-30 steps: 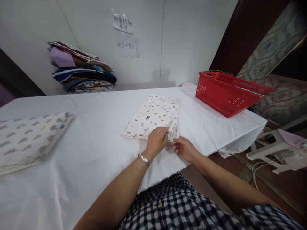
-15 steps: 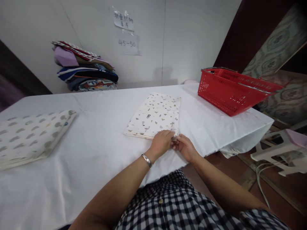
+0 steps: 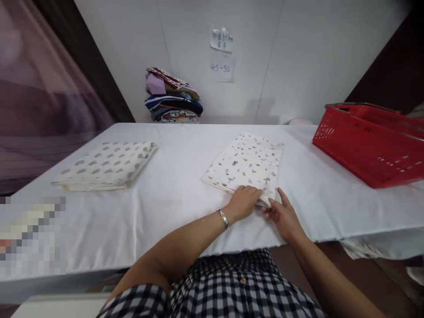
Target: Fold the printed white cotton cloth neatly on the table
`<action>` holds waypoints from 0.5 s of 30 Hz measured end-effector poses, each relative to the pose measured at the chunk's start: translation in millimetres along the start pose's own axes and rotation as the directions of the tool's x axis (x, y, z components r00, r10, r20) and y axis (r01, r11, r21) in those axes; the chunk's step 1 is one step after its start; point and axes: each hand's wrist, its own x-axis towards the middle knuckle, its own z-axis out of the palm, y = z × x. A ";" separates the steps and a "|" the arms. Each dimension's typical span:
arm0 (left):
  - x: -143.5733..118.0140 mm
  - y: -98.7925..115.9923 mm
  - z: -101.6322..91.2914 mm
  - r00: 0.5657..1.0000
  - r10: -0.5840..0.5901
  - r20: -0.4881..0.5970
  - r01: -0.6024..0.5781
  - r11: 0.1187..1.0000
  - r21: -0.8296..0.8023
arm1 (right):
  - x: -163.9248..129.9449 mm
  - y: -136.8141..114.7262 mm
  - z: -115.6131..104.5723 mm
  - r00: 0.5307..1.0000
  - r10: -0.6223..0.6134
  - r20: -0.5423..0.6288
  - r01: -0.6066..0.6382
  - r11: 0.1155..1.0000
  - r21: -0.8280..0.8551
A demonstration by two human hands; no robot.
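Observation:
A folded white cloth with small printed figures lies flat on the white-covered table, near its front edge. My left hand, with a silver bracelet at the wrist, grips the cloth's near corner. My right hand lies beside it at the same corner, fingers spread and touching the cloth's edge. Both forearms reach in from below over a black-and-white checked garment.
A second folded cloth with grey spots lies at the table's left. A red plastic basket stands at the right. A stack of folded coloured fabrics sits against the back wall under two paper notes.
The view has swung left, so everything sits further right in frame. My right hand has opened, its fingers now spread at the cloth's corner. The cloth itself lies where it was.

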 end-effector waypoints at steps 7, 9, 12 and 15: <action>-17.9 -51.0 -14.5 0.992 -0.127 -0.025 0.129 0.988 0.087 | -0.5 -6.6 -8.8 1.000 -0.016 0.004 0.016 0.999 -0.051; -27.1 -69.2 -20.8 0.982 -0.186 -0.035 0.188 0.977 0.099 | 0.4 -9.6 -10.5 1.000 0.008 0.004 -0.007 0.998 -0.068; -42.4 -94.9 -31.1 0.964 -0.260 -0.046 0.264 0.957 0.119 | 1.5 -12.4 -11.1 0.999 0.044 0.003 -0.043 0.995 -0.092; -55.1 -115.2 -40.0 0.935 -0.346 -0.082 0.355 0.922 0.152 | 1.6 -13.3 -9.9 0.998 0.067 0.002 -0.066 0.993 -0.099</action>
